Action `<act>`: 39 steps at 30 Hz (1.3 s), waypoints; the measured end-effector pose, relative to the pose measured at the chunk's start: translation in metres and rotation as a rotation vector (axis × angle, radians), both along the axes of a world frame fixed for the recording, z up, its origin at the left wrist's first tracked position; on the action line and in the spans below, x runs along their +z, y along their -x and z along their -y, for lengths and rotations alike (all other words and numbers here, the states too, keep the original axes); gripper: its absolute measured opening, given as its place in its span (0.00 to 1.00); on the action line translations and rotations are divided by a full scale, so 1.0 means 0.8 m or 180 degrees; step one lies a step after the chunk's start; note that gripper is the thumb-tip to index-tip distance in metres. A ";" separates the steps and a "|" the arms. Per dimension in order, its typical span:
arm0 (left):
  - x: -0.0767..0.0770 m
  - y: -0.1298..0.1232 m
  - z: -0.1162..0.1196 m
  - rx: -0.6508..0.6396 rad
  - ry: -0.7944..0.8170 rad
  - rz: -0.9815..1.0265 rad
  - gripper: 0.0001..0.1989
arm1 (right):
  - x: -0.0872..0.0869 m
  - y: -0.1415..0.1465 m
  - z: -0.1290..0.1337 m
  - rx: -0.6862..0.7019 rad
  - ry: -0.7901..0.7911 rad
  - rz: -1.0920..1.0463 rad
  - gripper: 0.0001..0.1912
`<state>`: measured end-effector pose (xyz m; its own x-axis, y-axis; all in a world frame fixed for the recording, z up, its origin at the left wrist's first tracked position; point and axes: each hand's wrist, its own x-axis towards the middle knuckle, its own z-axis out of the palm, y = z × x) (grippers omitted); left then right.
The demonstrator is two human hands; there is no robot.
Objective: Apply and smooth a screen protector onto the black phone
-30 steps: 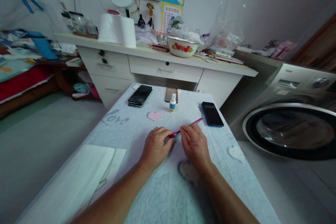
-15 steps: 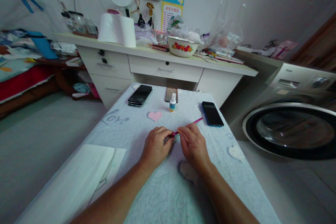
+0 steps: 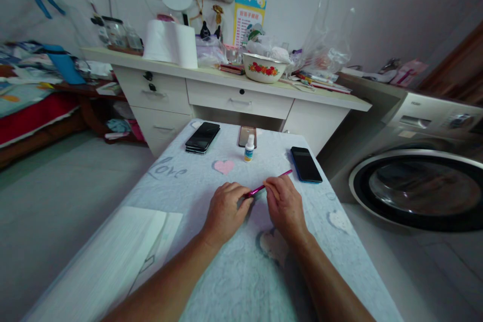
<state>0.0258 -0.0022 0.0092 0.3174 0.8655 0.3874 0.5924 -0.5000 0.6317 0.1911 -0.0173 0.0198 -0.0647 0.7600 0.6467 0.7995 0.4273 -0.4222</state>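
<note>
Both hands are on a slim magenta pen-like stick (image 3: pixel 258 190), held slanting above the cloth with its far end up to the right. My left hand (image 3: pixel 226 209) pinches its lower left end between thumb and fingers. Farther along, around the middle, the fingers of my right hand (image 3: pixel 285 206) close on it. Just beyond the hands a small white spray bottle (image 3: pixel 249 150) with a blue and yellow label stands upright. A dark phone with a blue edge (image 3: pixel 306 164) lies to the right of the stick. The exact kind of stick cannot be made out.
A pale patterned cloth (image 3: pixel 204 181) covers the table. At its far left lies a stack of phones (image 3: pixel 203 137); a brownish phone case or phone (image 3: pixel 243 136) lies behind the bottle. White sheets (image 3: pixel 109 246) cover the near left. A washing machine (image 3: pixel 377 126) stands right, a drawer desk (image 3: pixel 211 91) behind.
My right hand has slid a little to the right along the stick, showing more of its magenta length between the hands. My left hand keeps its hold.
</note>
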 end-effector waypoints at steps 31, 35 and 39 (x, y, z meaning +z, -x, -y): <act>-0.001 0.000 0.001 0.0017 -0.0089 0.0072 0.02 | -0.004 -0.005 0.000 0.0136 -0.0036 -0.0160 0.09; -0.001 0.000 0.001 0.0028 -0.0075 0.0072 0.02 | -0.002 -0.007 -0.002 0.0003 -0.0050 -0.0137 0.08; 0.000 0.001 0.002 0.0017 -0.0074 0.0062 0.03 | 0.002 -0.005 0.000 -0.0026 -0.0034 -0.0162 0.08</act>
